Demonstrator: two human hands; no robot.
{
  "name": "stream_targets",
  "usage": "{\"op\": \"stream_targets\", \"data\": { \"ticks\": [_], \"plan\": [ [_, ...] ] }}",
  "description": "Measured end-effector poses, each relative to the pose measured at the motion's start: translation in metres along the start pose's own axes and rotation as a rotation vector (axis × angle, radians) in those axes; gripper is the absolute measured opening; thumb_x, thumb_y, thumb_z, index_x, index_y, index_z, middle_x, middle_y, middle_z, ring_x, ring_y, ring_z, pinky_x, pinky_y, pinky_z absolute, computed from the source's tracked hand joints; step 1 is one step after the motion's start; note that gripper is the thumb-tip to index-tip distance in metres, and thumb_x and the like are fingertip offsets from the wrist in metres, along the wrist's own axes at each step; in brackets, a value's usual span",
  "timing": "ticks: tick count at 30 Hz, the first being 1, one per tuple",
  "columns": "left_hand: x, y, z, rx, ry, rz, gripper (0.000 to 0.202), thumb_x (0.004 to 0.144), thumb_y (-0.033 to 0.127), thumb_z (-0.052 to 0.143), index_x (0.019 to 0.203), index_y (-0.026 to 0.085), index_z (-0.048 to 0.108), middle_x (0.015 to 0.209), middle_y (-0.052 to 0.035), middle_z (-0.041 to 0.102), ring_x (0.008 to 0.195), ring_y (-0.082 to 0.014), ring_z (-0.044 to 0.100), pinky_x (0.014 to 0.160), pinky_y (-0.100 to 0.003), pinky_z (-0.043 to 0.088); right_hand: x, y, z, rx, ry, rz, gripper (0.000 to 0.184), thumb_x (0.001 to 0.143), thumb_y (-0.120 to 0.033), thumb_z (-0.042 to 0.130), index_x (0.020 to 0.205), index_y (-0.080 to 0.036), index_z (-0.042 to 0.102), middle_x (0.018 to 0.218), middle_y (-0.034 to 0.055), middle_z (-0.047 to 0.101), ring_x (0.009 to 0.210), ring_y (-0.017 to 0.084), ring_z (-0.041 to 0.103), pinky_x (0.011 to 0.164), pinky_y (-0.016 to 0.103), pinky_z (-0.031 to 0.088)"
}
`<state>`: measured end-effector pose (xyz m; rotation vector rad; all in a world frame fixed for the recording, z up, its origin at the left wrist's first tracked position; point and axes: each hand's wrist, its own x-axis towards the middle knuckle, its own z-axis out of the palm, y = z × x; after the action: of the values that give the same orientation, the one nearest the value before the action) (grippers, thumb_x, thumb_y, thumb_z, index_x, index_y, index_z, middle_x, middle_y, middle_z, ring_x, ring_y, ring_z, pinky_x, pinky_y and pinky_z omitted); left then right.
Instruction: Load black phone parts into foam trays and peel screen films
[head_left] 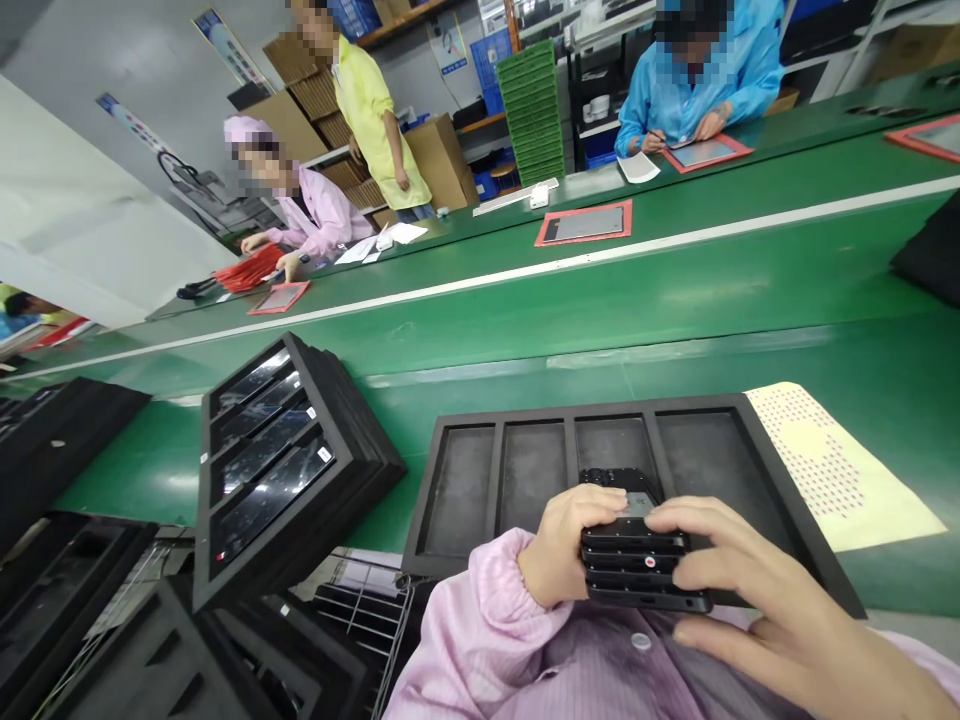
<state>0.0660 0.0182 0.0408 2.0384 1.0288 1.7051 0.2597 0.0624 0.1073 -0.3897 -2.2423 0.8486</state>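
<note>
A stack of several black phone bodies [637,565] is held just above the near edge of a black foam tray [570,408]. My left hand [574,540] wraps round the left side of the stack, thumb on top. On its right side, my right hand [757,570] presses with bent fingers, the index fingertip on the upper face. A small white sticker with a red dot [649,562] shows on the stack's near side. Wide compartments in the tray hold nothing where they show; the stack and my hands hide part of it.
A tilted pile of foam trays [300,480] with glossy dark panels stands left. A yellow dotted sheet [832,470] lies right of the tray. Across the green conveyor [630,285], people sit and stand by red-edged mats [585,223]. A wire rack [367,600] is below left.
</note>
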Motion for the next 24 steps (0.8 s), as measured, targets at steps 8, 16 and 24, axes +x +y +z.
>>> {"op": "stream_targets", "data": {
  "ticks": [8,16,24],
  "plan": [
    [0.009,0.006,-0.014,-0.263,-0.19,-0.178,0.076,0.065,0.077,0.05,0.115,0.019,0.05,0.103,-0.0138,0.061,0.102,-0.0287,0.057,0.093,-0.048,0.045,-0.001,0.01,0.01,-0.098,0.097,-0.163,0.012,0.093,-0.019,0.051,0.103,-0.022,0.056,0.103,0.0096,0.062,0.1,0.02,0.059,0.083,0.033,0.054],
    [0.019,0.023,-0.016,-0.531,-0.036,-0.662,0.056,0.069,0.06,0.064,0.107,0.02,0.054,0.115,-0.0107,0.057,0.123,-0.0309,0.041,0.105,-0.049,0.031,-0.005,0.011,0.01,-0.051,0.069,-0.107,0.01,0.093,-0.023,0.052,0.103,-0.021,0.055,0.107,0.0097,0.062,0.103,0.019,0.059,0.091,0.032,0.051],
    [0.021,0.003,-0.012,-0.658,0.163,-0.673,0.062,0.059,0.053,0.074,0.107,0.019,0.054,0.116,-0.0108,0.057,0.108,-0.0268,0.054,0.095,-0.042,0.042,0.005,0.019,0.005,-0.14,0.033,-0.16,0.018,0.095,-0.028,0.049,0.111,-0.019,0.053,0.104,0.0116,0.062,0.098,0.019,0.062,0.086,0.028,0.054]
  ]
}}
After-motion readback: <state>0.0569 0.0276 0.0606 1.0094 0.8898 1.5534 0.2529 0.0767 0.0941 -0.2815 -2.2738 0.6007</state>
